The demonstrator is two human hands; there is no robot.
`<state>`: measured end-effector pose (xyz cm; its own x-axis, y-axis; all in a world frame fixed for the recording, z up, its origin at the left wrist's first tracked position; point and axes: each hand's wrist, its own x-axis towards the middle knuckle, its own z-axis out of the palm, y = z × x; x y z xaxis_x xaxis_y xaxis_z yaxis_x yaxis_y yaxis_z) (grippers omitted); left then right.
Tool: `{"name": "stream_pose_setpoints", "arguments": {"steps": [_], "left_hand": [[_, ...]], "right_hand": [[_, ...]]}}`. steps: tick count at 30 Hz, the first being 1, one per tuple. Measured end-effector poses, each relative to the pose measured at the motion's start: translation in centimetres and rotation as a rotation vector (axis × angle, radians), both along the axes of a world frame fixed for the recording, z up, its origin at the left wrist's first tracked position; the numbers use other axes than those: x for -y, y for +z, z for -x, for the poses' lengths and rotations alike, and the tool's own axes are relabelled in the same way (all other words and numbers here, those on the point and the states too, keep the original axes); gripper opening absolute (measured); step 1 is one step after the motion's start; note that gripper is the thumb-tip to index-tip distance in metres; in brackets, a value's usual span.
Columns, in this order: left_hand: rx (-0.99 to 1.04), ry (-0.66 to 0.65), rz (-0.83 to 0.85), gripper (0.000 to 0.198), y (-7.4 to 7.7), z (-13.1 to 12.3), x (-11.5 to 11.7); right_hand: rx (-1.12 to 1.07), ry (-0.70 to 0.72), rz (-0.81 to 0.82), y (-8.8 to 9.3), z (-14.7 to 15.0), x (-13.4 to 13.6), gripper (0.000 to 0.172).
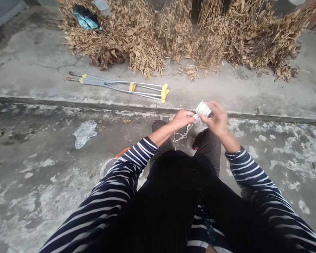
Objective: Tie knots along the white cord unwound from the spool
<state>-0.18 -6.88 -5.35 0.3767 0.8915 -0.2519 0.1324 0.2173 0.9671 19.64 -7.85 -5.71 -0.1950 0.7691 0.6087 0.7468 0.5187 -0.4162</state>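
My right hand is closed around a small white spool of thread held above my knees. My left hand pinches the thread's free end just left of the spool. A short knotted length of white thread dangles below the left hand between my legs. Both arms wear dark sleeves with white stripes. I am seated, and my dark trousers fill the lower middle of the view.
A pair of metal crutches with yellow pads lies on the raised concrete step. Heaps of dry brown leaves and stalks line the back. A crumpled clear plastic bag lies on the ground to my left.
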Motion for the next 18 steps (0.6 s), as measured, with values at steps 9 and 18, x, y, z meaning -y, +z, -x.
{"name": "stream_pose_setpoints", "arguments": {"steps": [9, 18], "left_hand": [[0.084, 0.051, 0.012, 0.016, 0.2, -0.5, 0.2], [0.276, 0.081, 0.219, 0.012, -0.2, -0.4, 0.6]], "right_hand": [[0.346, 0.009, 0.058, 1.3, 0.0, 1.0, 0.051], [0.426, 0.046, 0.054, 0.8, -0.5, 1.2, 0.051]]}}
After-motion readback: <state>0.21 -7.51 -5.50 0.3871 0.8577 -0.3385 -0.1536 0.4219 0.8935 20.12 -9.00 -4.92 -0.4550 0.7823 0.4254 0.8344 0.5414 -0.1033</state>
